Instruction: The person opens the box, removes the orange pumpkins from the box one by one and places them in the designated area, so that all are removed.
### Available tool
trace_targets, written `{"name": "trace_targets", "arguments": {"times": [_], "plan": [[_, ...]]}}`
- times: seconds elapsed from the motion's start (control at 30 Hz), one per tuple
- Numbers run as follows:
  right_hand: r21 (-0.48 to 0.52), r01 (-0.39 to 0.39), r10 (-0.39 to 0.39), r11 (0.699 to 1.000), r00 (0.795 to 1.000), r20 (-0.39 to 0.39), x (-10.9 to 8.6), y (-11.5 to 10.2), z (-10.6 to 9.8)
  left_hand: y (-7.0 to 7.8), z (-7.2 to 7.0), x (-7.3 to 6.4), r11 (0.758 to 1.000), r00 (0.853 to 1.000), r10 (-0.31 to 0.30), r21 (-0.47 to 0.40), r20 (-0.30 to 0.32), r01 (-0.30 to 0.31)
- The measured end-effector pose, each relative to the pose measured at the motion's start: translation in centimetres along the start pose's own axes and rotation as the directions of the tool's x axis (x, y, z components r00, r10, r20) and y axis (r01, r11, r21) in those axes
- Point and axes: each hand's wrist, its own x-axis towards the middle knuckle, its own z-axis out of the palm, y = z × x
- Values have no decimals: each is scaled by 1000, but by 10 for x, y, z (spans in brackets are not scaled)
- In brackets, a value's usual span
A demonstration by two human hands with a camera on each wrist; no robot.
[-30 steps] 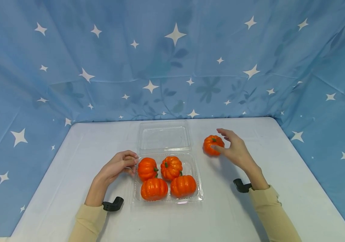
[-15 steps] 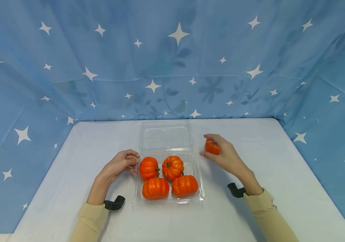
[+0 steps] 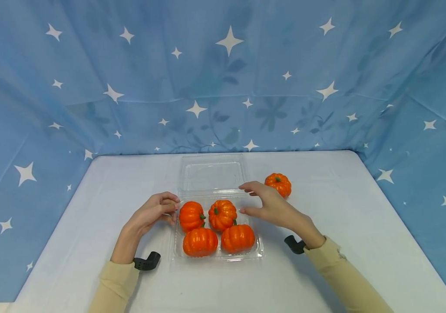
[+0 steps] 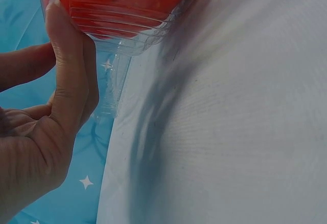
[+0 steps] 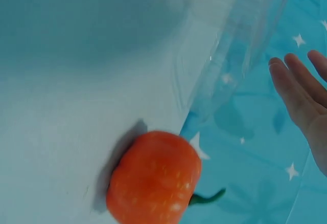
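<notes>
An open clear plastic clamshell box (image 3: 259,250) holds several small orange pumpkins with green stems, one being the upper right pumpkin (image 3: 223,215). My left hand (image 3: 156,213) is at the box's left side, its fingers loosely bent and a fingertip against the clear wall in the left wrist view. My right hand (image 3: 271,204) hovers over the box's right edge, thumb and fingers spread apart, holding nothing. Behind that hand, a loose pumpkin (image 3: 279,184) sits on the table, partly hidden in the head view. The right wrist view shows this pumpkin (image 5: 153,178) lying apart from the fingers.
The box's clear lid (image 3: 213,174) lies folded back behind it, flat on the white table (image 3: 129,174). A blue curtain (image 3: 148,87) with white stars hangs around the back and sides. Each wrist wears a black camera band.
My right hand has moved left and slightly toward me, from beside the loose pumpkin to the box's right edge. The pumpkin stays on the table. My left hand keeps its place.
</notes>
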Motion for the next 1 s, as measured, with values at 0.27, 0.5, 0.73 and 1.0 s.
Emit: {"name": "trace_targets", "arguments": {"times": [0.27, 0.5, 0.73, 1.0], "plan": [[0, 7, -7, 1000, 994, 105, 10, -8, 15, 2, 1, -1, 1000, 1000, 0, 8, -4, 0], [-52, 63, -54, 997, 985, 161, 16, -15, 24, 2, 1, -1, 1000, 1000, 2, 12, -6, -2], [-79, 47, -28, 996, 972, 232, 23, -19, 30, 0, -1, 0, 1000, 1000, -1, 16, -7, 1], [-111, 6, 26, 994, 957, 289, 28, -23, 31, 0, -1, 0, 1000, 1000, -8, 7, -7, 8]]}}
